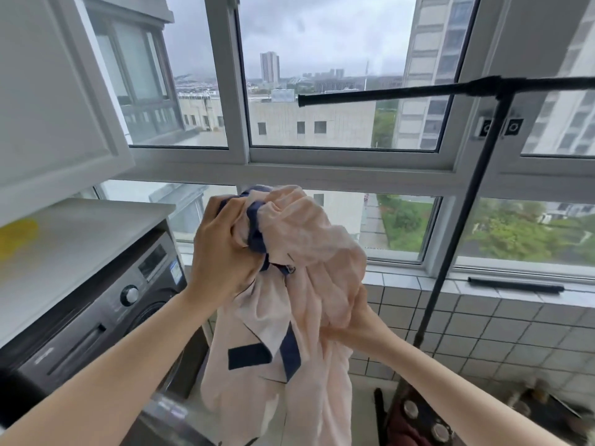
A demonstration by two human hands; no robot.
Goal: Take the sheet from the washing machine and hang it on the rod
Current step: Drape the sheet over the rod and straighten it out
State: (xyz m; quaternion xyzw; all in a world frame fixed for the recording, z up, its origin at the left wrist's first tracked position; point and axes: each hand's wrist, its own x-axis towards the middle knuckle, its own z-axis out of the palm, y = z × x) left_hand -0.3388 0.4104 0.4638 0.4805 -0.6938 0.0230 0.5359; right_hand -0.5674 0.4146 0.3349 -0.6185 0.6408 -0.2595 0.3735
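A pale pink sheet with dark blue trim is bunched up in front of me, its lower part hanging down. My left hand grips the bunched top at the left. My right hand holds the folds lower on the right, partly covered by cloth. The black rod runs horizontally above and to the right, well higher than the sheet, on a black upright pole. The dark grey washing machine stands at the lower left; its drum opening is mostly out of view.
A white counter tops the machine, with a yellow thing at its left edge. A white cabinet door hangs open at upper left. Windows fill the wall ahead above a tiled ledge. The rack's base and clutter sit at lower right.
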